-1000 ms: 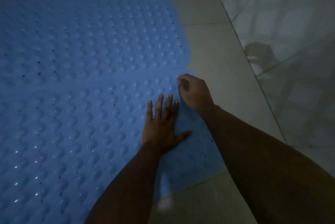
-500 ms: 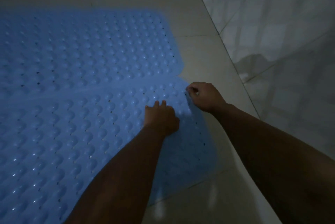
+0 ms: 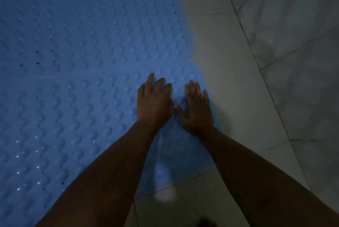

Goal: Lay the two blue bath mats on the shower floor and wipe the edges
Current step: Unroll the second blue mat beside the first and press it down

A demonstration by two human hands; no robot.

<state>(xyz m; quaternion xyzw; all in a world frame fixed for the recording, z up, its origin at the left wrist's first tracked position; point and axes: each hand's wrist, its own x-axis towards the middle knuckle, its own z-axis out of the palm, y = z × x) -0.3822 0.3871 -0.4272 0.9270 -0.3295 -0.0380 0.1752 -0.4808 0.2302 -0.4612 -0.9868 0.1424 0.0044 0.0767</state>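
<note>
Two blue bubbled bath mats lie flat side by side on the pale tiled shower floor. The far mat (image 3: 95, 24) fills the upper left. The near mat (image 3: 55, 125) lies below it, and their long edges meet along a faint seam. My left hand (image 3: 155, 101) rests palm down on the near mat close to its far right corner, fingers spread. My right hand (image 3: 197, 108) lies flat beside it, at the mat's right edge, fingers apart. Neither hand holds anything.
Bare floor tile (image 3: 229, 89) runs along the right of both mats. A glossy tiled wall (image 3: 297, 33) rises at the right, meeting the floor along a diagonal line. The light is dim.
My right hand let go of the near mat's corner and now lies flat on it. My left hand went from curled to spread flat. The view tilted down and closer.
</note>
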